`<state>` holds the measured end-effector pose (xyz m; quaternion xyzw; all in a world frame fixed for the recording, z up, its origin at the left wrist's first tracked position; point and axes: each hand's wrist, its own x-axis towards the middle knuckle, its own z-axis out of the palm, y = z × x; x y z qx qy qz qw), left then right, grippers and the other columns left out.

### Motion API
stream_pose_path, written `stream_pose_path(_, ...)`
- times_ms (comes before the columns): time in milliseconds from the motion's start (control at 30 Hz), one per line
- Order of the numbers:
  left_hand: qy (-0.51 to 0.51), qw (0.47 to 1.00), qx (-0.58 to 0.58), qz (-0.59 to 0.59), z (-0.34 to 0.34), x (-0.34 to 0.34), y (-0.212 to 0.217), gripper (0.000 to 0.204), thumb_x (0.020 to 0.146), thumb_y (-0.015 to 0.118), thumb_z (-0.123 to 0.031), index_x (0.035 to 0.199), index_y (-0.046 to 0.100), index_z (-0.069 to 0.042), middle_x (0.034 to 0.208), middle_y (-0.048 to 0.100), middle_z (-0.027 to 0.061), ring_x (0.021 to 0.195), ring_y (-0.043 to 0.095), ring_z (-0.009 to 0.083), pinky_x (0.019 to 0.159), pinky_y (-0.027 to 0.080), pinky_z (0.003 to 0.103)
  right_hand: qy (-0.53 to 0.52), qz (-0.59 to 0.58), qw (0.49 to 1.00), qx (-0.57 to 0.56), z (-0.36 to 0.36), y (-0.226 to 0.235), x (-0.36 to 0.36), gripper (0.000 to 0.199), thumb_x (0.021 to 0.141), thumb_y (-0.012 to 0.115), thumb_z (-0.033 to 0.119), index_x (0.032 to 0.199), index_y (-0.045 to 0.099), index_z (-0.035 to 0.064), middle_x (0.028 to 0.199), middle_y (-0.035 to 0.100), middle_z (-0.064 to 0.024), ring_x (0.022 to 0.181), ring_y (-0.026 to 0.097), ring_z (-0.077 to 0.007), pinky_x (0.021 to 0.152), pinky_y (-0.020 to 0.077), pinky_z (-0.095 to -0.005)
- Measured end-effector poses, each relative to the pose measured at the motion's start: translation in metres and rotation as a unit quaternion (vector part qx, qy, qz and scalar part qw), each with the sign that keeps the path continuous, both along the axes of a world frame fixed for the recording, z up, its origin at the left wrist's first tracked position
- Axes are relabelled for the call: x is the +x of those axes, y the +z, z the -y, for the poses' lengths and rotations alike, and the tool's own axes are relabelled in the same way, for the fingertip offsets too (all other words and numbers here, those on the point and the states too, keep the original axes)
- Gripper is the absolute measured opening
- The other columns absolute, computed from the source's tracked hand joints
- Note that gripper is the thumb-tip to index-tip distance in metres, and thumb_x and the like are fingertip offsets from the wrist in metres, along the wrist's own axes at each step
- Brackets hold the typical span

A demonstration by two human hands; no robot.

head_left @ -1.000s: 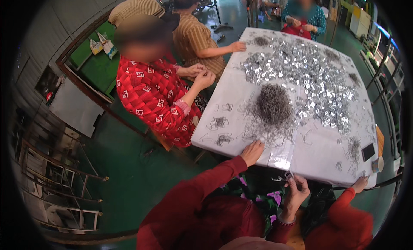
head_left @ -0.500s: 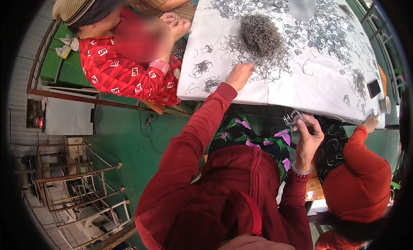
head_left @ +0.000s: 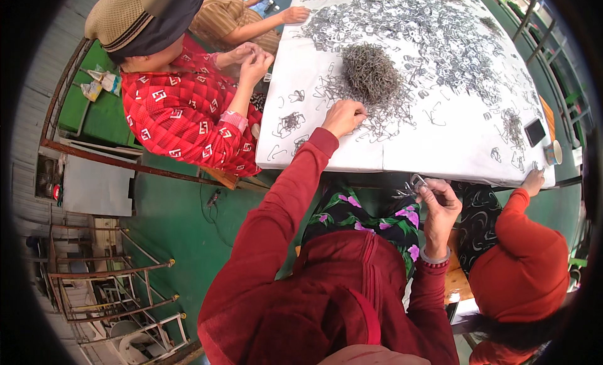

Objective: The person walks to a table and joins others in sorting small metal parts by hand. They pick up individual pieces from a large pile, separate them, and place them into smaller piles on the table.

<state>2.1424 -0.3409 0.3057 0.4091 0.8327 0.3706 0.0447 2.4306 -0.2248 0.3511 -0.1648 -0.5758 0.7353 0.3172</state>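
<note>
Biggest thing here is the bench, white-covered and running away from the wearer. Someone in a red printed top sits along its left edge, and an orange-red sleeve reaches in at the near-right corner. A big spread of flat metal pieces covers the far half. Nearer, left of the middle, there's a roundish heap of bent wire hooks, ends poking every which way.

Left hand is over the near edge toward the left corner, fingertips at the heap's loose fringe; its grip is curled partway in, can't tell if it's got a hook. Right hand is just off the near edge, around the middle, its grip pinched on a small bunch of wire metal parts. Their prongs splay left, a looped end tips up toward the bench, and the long axis runs roughly along the near edge, as far as I can tell.
</note>
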Motion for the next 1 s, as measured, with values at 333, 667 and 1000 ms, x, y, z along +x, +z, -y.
stream_pose_path(333,-0.222,0.914,0.178,0.288,0.007,0.128,0.063,0.009,0.083,0.064,-0.005,0.09,0.062,0.0,0.093,0.062,0.0054,0.086,0.058,0.0134,0.079,0.047,0.027,0.006,0.071,0.997,-0.016,0.001,-0.024,-0.009,0.014,0.077,0.065,-0.009,0.091,0.065,-0.0041,0.082,0.066,-0.0065,0.063,0.058,-0.0092,0.058,0.0462,-0.0201)
stream_pose_path(667,-0.155,0.963,0.21,0.074,0.002,0.148,0.043,0.009,0.079,0.065,-0.003,0.087,0.06,-0.002,0.1,0.061,0.0088,0.092,0.058,0.0235,0.078,0.048,0.033,0.013,0.049,0.999,-0.019,0.009,-0.021,-0.02,0.013,0.08,0.063,-0.009,0.091,0.063,-0.0046,0.089,0.064,-0.0084,0.067,0.059,-0.0105,0.059,0.0481,-0.0205)
stream_pose_path(1000,-0.08,0.964,0.214,0.139,-0.002,0.158,0.019,0.008,0.084,0.062,-0.006,0.089,0.061,0.0,0.083,0.065,0.0142,0.076,0.065,0.0284,0.066,0.049,0.035,-0.046,0.093,0.964,0.246,-0.104,-0.042,-0.127,0.025,0.083,0.059,0.002,0.107,0.062,-0.0005,0.089,0.066,-0.01,0.075,0.061,-0.0178,0.068,0.0496,-0.0295)
